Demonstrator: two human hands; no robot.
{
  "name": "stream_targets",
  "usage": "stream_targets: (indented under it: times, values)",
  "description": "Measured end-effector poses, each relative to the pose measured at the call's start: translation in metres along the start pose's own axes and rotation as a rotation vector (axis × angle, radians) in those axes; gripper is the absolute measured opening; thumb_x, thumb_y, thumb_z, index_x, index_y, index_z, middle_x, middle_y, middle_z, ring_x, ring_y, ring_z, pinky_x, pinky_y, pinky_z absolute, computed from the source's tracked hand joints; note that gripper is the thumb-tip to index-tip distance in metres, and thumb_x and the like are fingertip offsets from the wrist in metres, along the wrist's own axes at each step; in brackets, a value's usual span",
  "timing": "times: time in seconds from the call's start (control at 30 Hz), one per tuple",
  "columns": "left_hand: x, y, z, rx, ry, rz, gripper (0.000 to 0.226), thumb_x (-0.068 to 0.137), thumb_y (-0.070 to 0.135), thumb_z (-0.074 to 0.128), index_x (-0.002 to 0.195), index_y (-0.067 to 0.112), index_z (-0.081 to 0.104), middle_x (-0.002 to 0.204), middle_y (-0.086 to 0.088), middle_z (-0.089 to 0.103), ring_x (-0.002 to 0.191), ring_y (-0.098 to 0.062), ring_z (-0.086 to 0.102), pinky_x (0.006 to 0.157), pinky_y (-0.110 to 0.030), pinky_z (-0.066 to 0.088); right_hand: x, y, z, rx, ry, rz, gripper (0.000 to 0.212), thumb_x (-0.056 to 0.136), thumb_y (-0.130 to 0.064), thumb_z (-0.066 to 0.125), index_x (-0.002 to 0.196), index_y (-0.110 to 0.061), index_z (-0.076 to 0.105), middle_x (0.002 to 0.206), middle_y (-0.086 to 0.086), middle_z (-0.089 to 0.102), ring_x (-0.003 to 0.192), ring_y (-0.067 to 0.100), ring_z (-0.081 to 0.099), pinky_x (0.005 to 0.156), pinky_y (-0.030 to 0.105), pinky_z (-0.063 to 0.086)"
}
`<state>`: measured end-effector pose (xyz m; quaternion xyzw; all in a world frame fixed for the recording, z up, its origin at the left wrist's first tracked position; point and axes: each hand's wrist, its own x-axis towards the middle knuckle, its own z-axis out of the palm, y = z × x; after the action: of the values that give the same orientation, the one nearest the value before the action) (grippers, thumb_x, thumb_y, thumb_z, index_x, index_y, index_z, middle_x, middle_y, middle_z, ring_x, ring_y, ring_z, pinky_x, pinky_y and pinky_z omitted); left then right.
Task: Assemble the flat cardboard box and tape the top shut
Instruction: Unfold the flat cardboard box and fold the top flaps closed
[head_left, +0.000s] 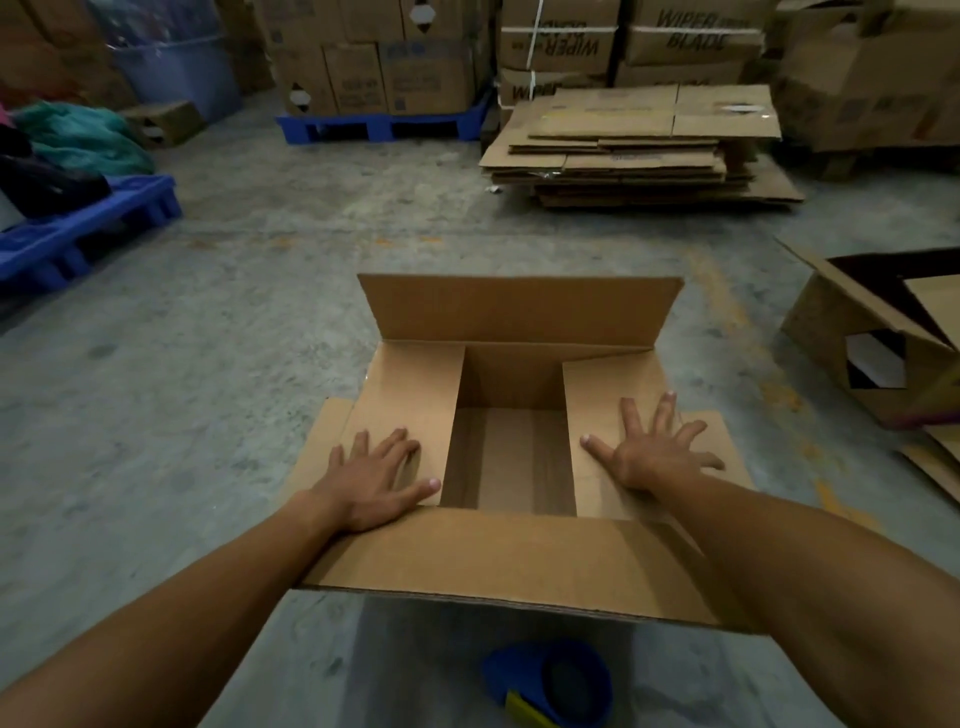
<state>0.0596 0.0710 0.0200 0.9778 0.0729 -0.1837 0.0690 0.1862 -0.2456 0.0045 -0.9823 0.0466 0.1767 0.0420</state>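
Note:
A brown cardboard box (519, 561) stands upright on the concrete floor in front of me. Its far long flap stands up and its near long flap lies outward toward me. My left hand (371, 480) lies flat, fingers spread, on the left short flap, which is folded inward. My right hand (649, 452) presses flat on the right short flap, also folded inward. A gap between the two short flaps shows the box's inside. A blue tape dispenser (550, 680) with a yellow part lies on the floor below the near flap.
A stack of flat cardboard sheets (644, 145) lies ahead on the right. An open cardboard box (878, 338) lies tipped at the right edge. Blue pallets (78, 234) with bags sit left. Stacked cartons on a blue pallet (384, 127) line the back.

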Motion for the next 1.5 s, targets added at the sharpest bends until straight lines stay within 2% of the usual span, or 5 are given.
stream_targets:
  times: [0.33,0.67,0.87,1.2,1.5]
  values:
    - [0.002,0.000,-0.005,0.074,-0.073,0.013,0.109,0.062,0.092,0.013,0.153,0.034,0.007,0.163,0.008,-0.006,0.148,-0.037,-0.007,0.115,-0.062,0.003,0.022,-0.053,-0.085,0.117,0.887,-0.498,0.075,0.085,-0.047,0.057,0.149,-0.025,0.024,0.152,0.014,0.017,0.141,0.039,0.019,0.115,0.056,0.015]
    - [-0.015,0.029,-0.053,-0.064,-0.446,-0.043,0.098,0.075,0.087,0.033,0.154,0.036,0.005,0.163,0.006,-0.011,0.148,-0.033,-0.008,0.116,-0.056,0.002,0.014,-0.070,-0.086,-0.006,0.431,-0.411,0.068,0.095,-0.064,0.017,0.135,-0.023,0.054,0.140,0.015,0.051,0.133,0.037,0.042,0.113,0.065,0.011]
    - [-0.035,0.046,-0.122,-0.362,-0.801,0.269,0.078,0.070,0.052,0.078,0.140,0.043,0.045,0.142,0.017,0.050,0.129,-0.007,0.046,0.111,-0.035,0.033,0.016,-0.044,-0.068,-0.097,-0.245,-0.404,0.095,0.081,-0.083,0.007,0.150,-0.025,0.038,0.158,0.013,0.027,0.144,0.037,0.026,0.117,0.054,0.020]
    - [0.029,0.032,-0.099,-0.008,0.461,0.151,0.039,0.091,0.039,0.055,0.130,0.034,0.055,0.129,0.005,0.062,0.121,-0.021,0.055,0.099,-0.044,0.044,0.022,-0.055,-0.139,0.190,-0.333,-0.385,0.074,0.097,-0.064,0.020,0.133,-0.011,0.057,0.128,0.008,0.058,0.108,0.028,0.056,0.090,0.043,0.046]
    - [0.065,-0.003,-0.007,-0.097,0.163,-0.165,0.067,0.085,0.078,0.010,0.147,0.055,-0.002,0.163,0.006,-0.009,0.146,-0.039,-0.014,0.111,-0.068,0.007,0.033,0.011,-0.018,-0.034,-0.025,-0.329,0.071,0.082,-0.083,0.011,0.147,-0.057,0.000,0.164,-0.013,-0.010,0.149,0.033,-0.012,0.105,0.075,-0.003]
